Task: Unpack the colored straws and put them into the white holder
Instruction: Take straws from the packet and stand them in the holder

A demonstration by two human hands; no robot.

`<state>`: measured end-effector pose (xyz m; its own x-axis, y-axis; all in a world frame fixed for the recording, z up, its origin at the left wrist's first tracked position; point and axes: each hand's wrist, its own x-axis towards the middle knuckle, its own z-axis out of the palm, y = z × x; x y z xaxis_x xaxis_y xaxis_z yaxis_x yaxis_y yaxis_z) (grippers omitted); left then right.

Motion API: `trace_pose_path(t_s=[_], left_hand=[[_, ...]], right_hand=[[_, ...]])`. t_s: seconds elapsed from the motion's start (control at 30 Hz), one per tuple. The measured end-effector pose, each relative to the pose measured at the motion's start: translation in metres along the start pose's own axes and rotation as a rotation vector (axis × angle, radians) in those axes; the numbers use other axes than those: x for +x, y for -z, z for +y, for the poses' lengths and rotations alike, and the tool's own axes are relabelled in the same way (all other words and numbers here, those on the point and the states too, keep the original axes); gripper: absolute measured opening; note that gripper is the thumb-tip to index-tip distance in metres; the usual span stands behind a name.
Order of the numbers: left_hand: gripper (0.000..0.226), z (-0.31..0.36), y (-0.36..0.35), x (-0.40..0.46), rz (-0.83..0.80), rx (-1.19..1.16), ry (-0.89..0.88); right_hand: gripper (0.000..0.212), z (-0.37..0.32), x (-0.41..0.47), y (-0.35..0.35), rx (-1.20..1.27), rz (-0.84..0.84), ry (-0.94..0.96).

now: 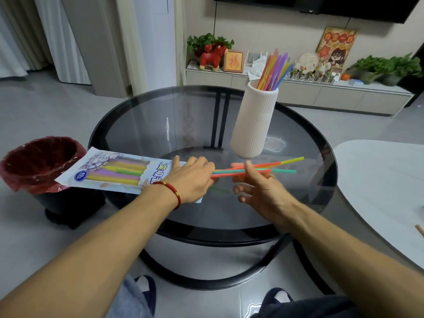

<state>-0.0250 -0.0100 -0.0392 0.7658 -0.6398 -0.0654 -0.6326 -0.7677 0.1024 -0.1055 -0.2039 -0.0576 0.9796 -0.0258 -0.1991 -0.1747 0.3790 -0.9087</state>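
Note:
A printed plastic straw packet (114, 172) lies on the round glass table (146, 125), its left end hanging over the edge. My left hand (191, 180) presses down on the packet's open right end. A few straws (284, 165), red, teal and yellow, stick out of it to the right. My right hand (257, 182) pinches these straws between thumb and fingers, the other fingers spread. The white ribbed holder (254, 121) stands just behind, with several colored straws (274, 70) upright in it.
A black bin with a red liner (39, 164) stands on the floor left of the table, under the packet's end. A white table (385, 191) sits at the right. A low cabinet with plants and ornaments (298, 88) runs along the back wall.

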Motion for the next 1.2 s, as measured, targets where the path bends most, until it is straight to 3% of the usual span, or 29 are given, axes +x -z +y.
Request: trace_pose_path(t_s=[0.13, 0.37, 0.63, 0.8, 0.93, 1.0, 1.2], left_hand=[[0.026, 0.002, 0.001, 0.0, 0.064, -0.049, 0.004], [0.016, -0.006, 0.002, -0.002, 0.015, -0.077, 0.025], [0.014, 0.01, -0.004, -0.001, -0.016, -0.05, -0.062], [0.014, 0.002, -0.004, -0.002, -0.035, -0.058, -0.034], [0.012, -0.001, -0.005, -0.003, -0.037, -0.07, -0.055], [0.012, 0.0, -0.004, -0.002, -0.05, -0.073, -0.05], [0.013, 0.003, -0.006, 0.0, -0.049, -0.08, -0.037]], right_hand=[[0.023, 0.006, 0.011, -0.027, 0.108, 0.255, 0.15], [0.016, -0.025, 0.008, -0.01, 0.211, 0.41, 0.229], [0.027, 0.012, 0.012, -0.035, -0.027, 0.287, 0.19], [0.027, -0.025, 0.013, -0.006, -0.14, 0.404, 0.293], [0.027, -0.058, -0.008, 0.021, -0.336, 0.506, 0.415], [0.026, -0.076, -0.02, 0.024, -0.561, 0.524, 0.495], [0.029, -0.13, -0.029, -0.007, -1.138, 0.411, 0.663]])
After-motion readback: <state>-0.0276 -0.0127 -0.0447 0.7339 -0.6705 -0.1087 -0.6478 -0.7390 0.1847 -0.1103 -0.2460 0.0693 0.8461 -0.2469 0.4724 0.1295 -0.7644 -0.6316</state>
